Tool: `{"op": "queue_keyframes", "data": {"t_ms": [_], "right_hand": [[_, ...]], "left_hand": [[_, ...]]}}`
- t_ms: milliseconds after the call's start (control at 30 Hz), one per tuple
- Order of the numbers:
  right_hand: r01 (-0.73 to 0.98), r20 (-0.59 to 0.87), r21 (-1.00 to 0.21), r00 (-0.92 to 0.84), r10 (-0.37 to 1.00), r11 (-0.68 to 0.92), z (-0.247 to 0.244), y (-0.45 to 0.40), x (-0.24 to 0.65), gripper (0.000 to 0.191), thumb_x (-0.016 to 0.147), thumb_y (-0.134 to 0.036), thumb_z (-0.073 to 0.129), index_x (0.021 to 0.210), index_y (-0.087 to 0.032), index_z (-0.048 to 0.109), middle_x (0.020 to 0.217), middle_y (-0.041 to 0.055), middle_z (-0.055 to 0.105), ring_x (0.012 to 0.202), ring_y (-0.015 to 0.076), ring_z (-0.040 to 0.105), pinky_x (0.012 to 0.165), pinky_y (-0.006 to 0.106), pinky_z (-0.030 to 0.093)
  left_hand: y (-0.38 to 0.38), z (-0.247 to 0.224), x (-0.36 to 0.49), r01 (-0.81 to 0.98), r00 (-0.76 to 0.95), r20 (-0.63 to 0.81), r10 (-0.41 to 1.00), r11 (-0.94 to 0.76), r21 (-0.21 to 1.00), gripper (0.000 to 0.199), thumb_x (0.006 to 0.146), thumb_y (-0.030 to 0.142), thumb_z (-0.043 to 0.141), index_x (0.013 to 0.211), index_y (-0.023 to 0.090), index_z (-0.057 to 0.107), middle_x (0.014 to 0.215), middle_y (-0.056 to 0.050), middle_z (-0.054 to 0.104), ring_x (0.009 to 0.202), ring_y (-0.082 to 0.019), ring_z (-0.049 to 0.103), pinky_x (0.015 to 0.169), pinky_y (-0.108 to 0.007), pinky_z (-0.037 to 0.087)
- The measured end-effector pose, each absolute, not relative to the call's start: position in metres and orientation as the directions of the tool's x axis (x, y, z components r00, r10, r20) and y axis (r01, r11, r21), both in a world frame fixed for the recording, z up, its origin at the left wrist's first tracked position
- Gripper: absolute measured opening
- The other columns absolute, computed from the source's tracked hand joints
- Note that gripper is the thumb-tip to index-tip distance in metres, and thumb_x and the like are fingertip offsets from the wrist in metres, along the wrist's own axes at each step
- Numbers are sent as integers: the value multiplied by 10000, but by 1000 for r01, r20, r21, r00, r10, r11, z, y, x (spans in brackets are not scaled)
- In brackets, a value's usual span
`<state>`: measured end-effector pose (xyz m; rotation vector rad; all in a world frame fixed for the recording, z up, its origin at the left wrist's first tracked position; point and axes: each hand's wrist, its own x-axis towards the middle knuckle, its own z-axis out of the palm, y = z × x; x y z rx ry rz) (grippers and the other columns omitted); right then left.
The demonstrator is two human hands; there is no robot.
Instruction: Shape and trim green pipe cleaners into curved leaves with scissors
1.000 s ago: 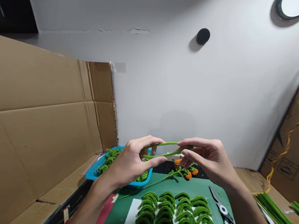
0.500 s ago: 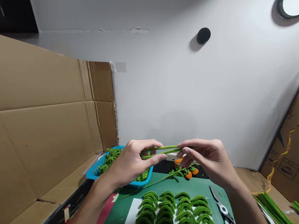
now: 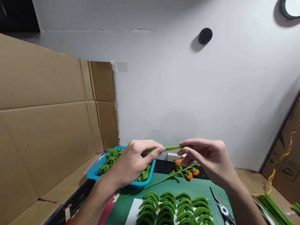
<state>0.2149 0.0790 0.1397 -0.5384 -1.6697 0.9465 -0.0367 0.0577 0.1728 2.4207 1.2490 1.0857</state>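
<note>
A green fuzzy strip point(image 3: 172, 148) stretches between my hands above the green mat point(image 3: 157, 178). My left hand point(image 3: 138, 158) pinches its left part between thumb and fingers, in front of the blue basket. My right hand point(image 3: 209, 154) pinches the right end with thumb and index finger. Below lie rows of curved green fuzzy pieces point(image 3: 166, 214) on a white sheet point(image 3: 131, 215). Behind them rests a green stem with orange flowers point(image 3: 189, 176).
A blue basket point(image 3: 91, 175) of green pieces stands left, beside cardboard point(image 3: 42, 128). Scissors point(image 3: 224, 211) lie at the mat's right. Green stems point(image 3: 282, 218) lie farther right, near a hanging yellow cord point(image 3: 290, 137). A white wall rises behind.
The two spread strands between my hands have come together into one line. My left thumb has moved up and closed against the fingers. My right hand has barely moved.
</note>
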Motion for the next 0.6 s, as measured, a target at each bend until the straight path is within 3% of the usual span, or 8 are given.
{"op": "queue_keyframes", "data": {"t_ms": [433, 600], "right_hand": [[-87, 616, -782, -263, 743, 617, 141, 76, 213, 195, 951, -358, 771, 1013, -177, 810, 863, 80, 826, 692, 201, 800, 649, 290, 692], [-67, 607, -791, -199, 769, 608, 140, 78, 213, 205, 932, -368, 782, 907, -166, 802, 825, 89, 821, 653, 204, 793, 608, 286, 681]], "left_hand": [[58, 172, -37, 594, 372, 539, 756, -640, 488, 281, 1045, 375, 615, 943, 207, 815, 875, 2, 775, 767, -135, 648, 729, -246, 467], [58, 172, -38, 593, 369, 551, 748, -647, 480, 277, 1044, 373, 618, 944, 206, 815, 879, 3, 781, 765, -129, 651, 736, -242, 473]]}}
